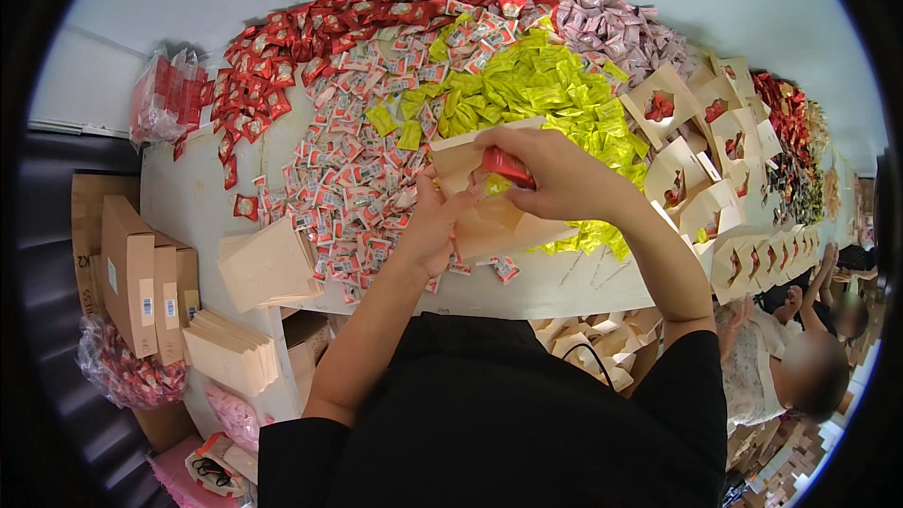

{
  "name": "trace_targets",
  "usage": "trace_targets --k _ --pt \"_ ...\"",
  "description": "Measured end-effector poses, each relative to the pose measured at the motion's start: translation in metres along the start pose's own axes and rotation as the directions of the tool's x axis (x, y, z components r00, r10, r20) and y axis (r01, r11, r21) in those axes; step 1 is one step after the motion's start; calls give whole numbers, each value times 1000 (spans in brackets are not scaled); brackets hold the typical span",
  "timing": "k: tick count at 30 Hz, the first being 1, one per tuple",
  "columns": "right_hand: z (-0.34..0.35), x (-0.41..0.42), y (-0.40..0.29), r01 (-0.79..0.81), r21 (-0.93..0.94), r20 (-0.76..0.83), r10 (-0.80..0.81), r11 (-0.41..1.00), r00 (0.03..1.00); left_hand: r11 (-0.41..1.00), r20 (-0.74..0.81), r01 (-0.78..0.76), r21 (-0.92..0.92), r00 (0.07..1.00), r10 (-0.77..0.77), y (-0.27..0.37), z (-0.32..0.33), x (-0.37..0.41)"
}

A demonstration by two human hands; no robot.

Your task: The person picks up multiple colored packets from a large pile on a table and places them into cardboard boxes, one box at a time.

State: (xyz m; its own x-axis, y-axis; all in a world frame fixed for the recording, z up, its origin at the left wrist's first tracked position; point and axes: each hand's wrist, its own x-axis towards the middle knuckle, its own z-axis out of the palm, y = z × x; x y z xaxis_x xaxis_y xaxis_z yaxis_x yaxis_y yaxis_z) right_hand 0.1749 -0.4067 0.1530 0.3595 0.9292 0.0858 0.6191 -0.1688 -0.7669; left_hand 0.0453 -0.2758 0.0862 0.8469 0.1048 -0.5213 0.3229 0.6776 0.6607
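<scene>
A kraft paper box is held over the table by my left hand, whose fingers grip its left side. Above the box's opening, my right hand pinches a red packet. A yellow packet shows just beneath it, at the opening. Behind the box lies a heap of yellow packets. White-and-red packets spread out to the left of my hands. Part of the box is hidden behind my fingers.
Red packets and pale pink packets line the back. Filled kraft boxes stand at right, flat kraft sheets at left. Beyond the boxes sits another person. A carton stands at the left; more boxes lie below the table edge.
</scene>
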Motion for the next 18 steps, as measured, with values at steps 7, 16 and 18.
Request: trace_targets --k 7,16,18 --pt "38 10 -13 72 170 -119 -52 983 992 999 7 -33 -43 999 33 5 -5 -15" --pt "61 -34 -5 144 -618 -94 -255 773 962 998 59 -17 -68 998 21 -10 -23 -10" --pt "58 -47 -3 40 -717 -117 -177 696 977 1000 144 15 -9 989 -13 -9 -14 -8"
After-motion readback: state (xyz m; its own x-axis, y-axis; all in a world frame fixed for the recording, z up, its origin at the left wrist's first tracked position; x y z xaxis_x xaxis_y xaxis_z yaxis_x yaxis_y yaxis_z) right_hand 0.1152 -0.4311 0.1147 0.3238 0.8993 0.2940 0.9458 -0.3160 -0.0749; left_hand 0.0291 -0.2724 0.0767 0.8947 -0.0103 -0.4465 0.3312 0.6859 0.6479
